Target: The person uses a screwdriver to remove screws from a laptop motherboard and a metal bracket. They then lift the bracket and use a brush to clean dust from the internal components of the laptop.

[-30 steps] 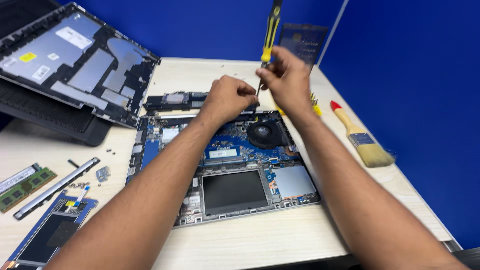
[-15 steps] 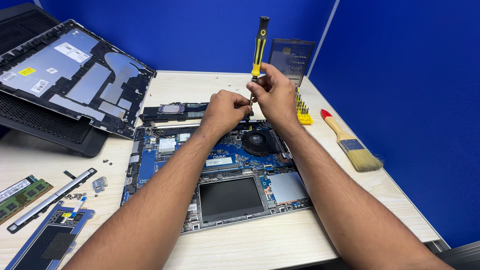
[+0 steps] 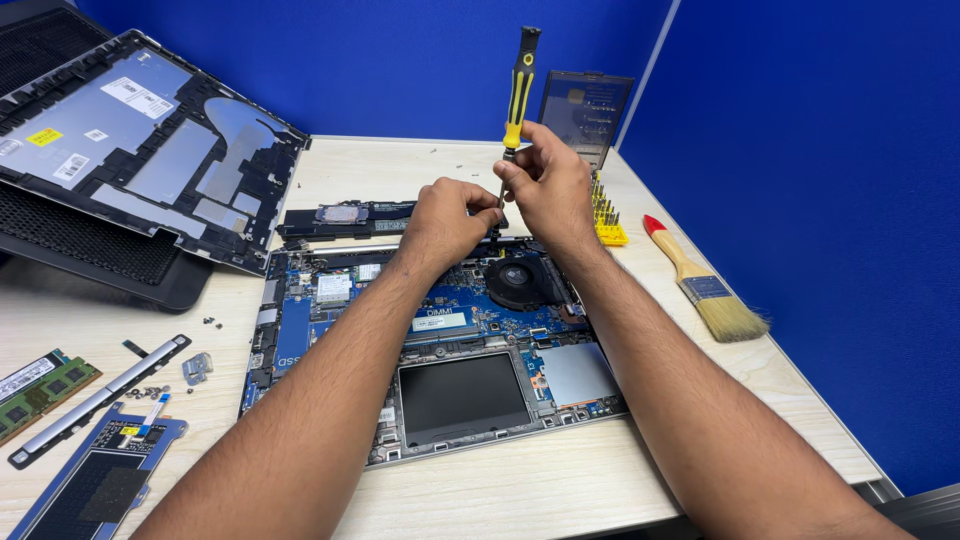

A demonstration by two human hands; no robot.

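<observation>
Right hand [image 3: 548, 185] grips yellow-black screwdriver [image 3: 519, 85]; white-labelled cover [image 3: 140, 150] left.

Two bare forearms, no sleeves, no rings, no watch; left hand [image 3: 447, 218], right hand [image 3: 549, 190].

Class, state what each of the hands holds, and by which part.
Right hand grips the screwdriver at its lower handle. Left hand pinches near its tip.

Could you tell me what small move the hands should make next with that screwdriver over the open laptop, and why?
Probably lower the tip straight down and seat it. The right hand holds the black and yellow screwdriver upright by its shaft, above the rear edge of the opened laptop beside the fan. The left hand pinches near the tip, apparently steadying it. Whether a screw sits beneath is hidden by the fingers.
</observation>
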